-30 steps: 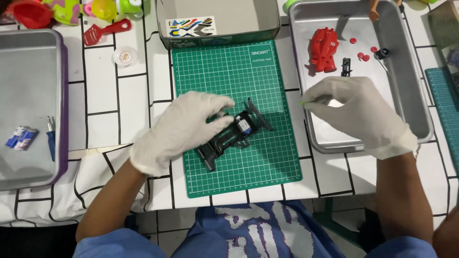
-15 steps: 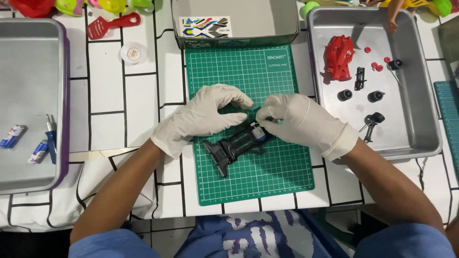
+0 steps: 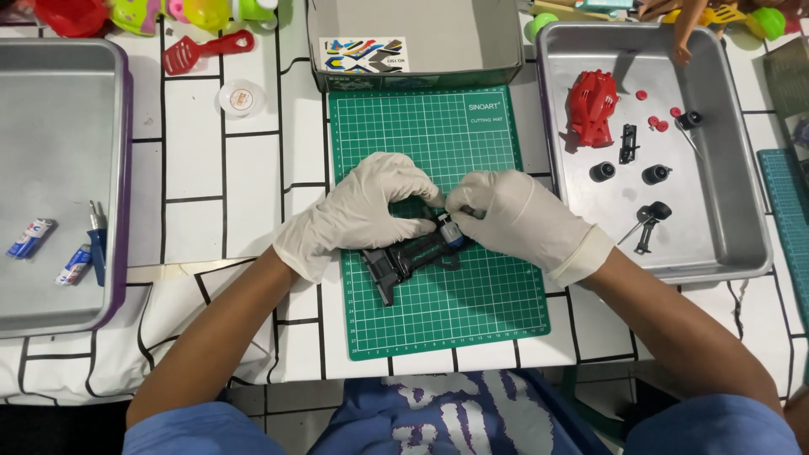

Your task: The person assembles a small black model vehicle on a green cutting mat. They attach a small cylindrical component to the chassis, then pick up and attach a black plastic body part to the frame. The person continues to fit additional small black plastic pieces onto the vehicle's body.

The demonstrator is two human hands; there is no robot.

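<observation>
Head view: two gloved hands meet over a black toy-car chassis (image 3: 410, 255) on the green cutting mat (image 3: 438, 312).

The chassis lies on the mat with its long axis slanting from lower left to upper right, directly under both hands; the left hand (image 3: 358, 212) arches over its middle, fingers curled down onto it; the right hand (image 3: 514, 217) has its fingertips pinched together on a small blue-and-silver part (image 3: 447, 227) at the chassis's upper-right end, so the right is the nearer to that end; the right-hand metal tray (image 3: 742, 253) holds a red car body (image 3: 592, 105), black wheels (image 3: 628, 173), small red bits and axles; the left-hand metal tray (image 3: 63, 101) holds small tubes (image 3: 29, 238) and a blue tool (image 3: 97, 244); an open cardboard box (image 3: 421, 42) sits beyond the mat.
</observation>
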